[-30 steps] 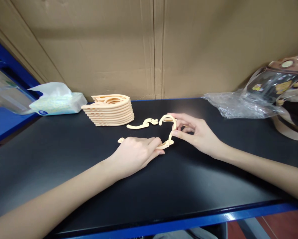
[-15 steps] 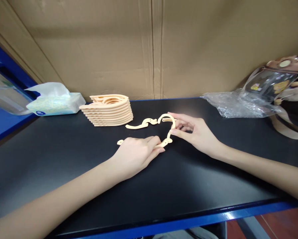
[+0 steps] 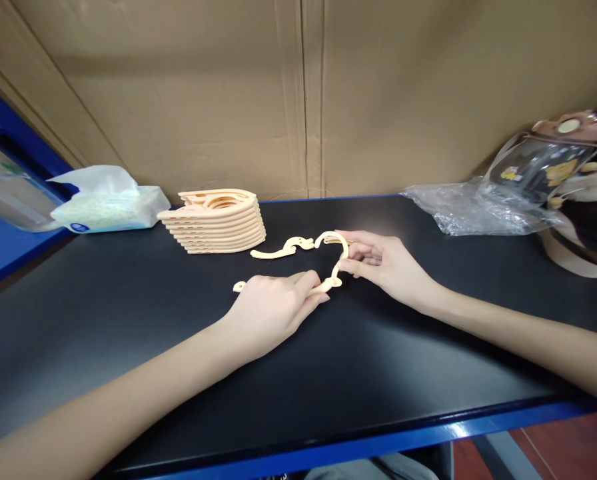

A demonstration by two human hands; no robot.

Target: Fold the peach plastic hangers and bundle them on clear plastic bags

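My left hand (image 3: 276, 303) is closed around the straight arm of a cream plastic folding hanger; the arm's end pokes out behind the knuckles. At the other end of that arm, my right hand (image 3: 386, 267) pinches the curved hanger hook (image 3: 345, 250) between thumb and fingers. Another cream strip lies partly behind the hook, mostly hidden by the right fingers. Just beyond my hands, a loose cream hanger piece (image 3: 283, 249) with a wavy outline rests on the black table (image 3: 348, 373). A stack of folded cream hangers (image 3: 216, 223) stands behind and to the left.
A tissue pack (image 3: 111, 207) sits at the back left. On the back right lies a crumpled clear plastic bag (image 3: 478, 208), beside a clear bottle (image 3: 538, 167) with a brown lid and a strap. Cardboard (image 3: 218, 100) forms the back wall.
Both hands keep their grip. The hook has dipped very slightly, and the whole view has shifted a little; otherwise things lie as before.
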